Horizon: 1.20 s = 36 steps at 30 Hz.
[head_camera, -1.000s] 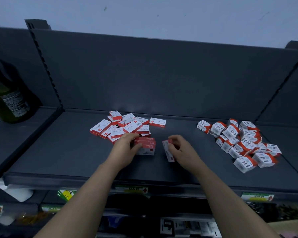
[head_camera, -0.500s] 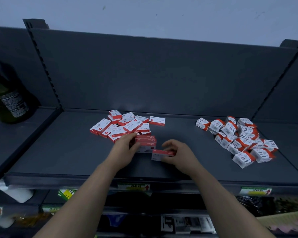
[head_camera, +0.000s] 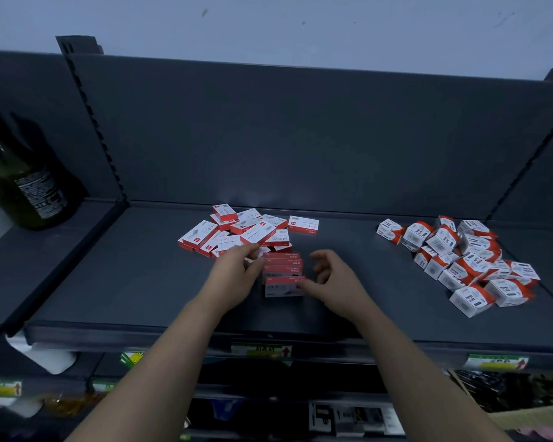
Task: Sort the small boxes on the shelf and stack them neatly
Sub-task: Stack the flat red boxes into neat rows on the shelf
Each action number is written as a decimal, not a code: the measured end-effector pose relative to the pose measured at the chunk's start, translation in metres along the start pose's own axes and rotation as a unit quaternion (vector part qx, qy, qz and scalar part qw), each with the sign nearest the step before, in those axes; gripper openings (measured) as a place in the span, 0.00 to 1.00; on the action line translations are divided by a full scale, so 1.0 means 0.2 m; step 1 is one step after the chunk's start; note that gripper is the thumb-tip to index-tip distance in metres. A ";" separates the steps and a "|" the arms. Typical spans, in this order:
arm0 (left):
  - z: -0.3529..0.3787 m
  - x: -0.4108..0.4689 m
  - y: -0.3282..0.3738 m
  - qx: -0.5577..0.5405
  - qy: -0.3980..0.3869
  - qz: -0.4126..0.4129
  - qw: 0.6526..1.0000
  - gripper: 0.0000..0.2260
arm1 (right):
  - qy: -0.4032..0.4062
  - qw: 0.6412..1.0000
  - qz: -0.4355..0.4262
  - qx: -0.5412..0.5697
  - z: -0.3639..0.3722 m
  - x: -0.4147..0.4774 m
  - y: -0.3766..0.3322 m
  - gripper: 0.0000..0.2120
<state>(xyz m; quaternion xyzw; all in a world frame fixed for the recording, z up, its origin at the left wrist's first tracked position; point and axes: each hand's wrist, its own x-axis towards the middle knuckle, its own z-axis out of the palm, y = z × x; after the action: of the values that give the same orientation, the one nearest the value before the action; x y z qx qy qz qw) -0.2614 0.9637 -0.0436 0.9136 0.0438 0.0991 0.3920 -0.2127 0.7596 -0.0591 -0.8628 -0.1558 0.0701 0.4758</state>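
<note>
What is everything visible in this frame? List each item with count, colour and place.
Flat boxes: loose pile, count unclear, red and white, shelf centre rear.
Stacked boxes: neat row, about four, red, between the hands.
Cube boxes: jumbled pile, count unclear, white and orange-red, shelf right.
Bottle: one, dark green, neighbouring shelf at left.
Shelf: one, dark grey.
Price tags: several, green-yellow, shelf front edges.
Left hand: touching the stack's left side.
Right hand: open, at the stack's right side.

You've got bare shelf (head_camera: pixel 109 275) left of the loose flat boxes (head_camera: pixel 237 231), and an open lane between the stack (head_camera: pixel 283 275) and the cube boxes (head_camera: pixel 466 263). Flat boxes crowd just behind the stack. Bottle (head_camera: pixel 20 180) blocks far left.
</note>
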 end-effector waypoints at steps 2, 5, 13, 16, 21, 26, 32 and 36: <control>-0.02 0.04 -0.02 0.031 0.051 -0.011 0.998 0.14 | 0.015 1.000 0.002 0.003 -0.04 0.06 0.00 0.20; -0.04 0.12 -0.04 0.052 0.107 -0.042 0.992 0.17 | 0.014 0.999 -0.017 -0.049 -0.05 0.18 -0.01 0.16; -0.02 0.30 -0.06 0.146 0.048 -0.035 0.987 0.13 | -0.065 0.997 -0.001 -0.047 0.03 0.47 -0.09 0.19; -0.02 0.32 -0.07 0.135 0.056 -0.051 0.988 0.12 | -0.098 0.995 0.016 -0.015 0.06 0.52 -0.09 0.21; -0.08 0.27 -0.05 -0.084 0.119 -0.102 0.984 0.10 | -0.068 0.992 0.036 0.104 0.02 0.53 -0.06 0.15; -0.12 0.20 0.01 -0.240 0.176 -0.147 0.943 0.11 | 0.003 0.950 0.072 0.302 -0.06 0.46 -0.06 0.08; -0.11 0.13 0.08 -0.282 0.161 -0.168 0.931 0.16 | 0.061 0.891 0.152 0.424 -0.17 0.32 -0.12 0.09; -0.10 0.06 0.11 -0.306 0.146 -0.148 0.929 0.09 | 0.051 0.916 0.173 0.359 -0.19 0.20 -0.11 0.15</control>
<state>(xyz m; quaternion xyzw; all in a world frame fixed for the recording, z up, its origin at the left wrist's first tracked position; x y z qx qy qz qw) -0.2534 0.9649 -0.0111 0.7078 0.2028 0.1808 0.6521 -0.1689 0.7527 -0.0188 -0.6499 0.0564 0.1588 0.7411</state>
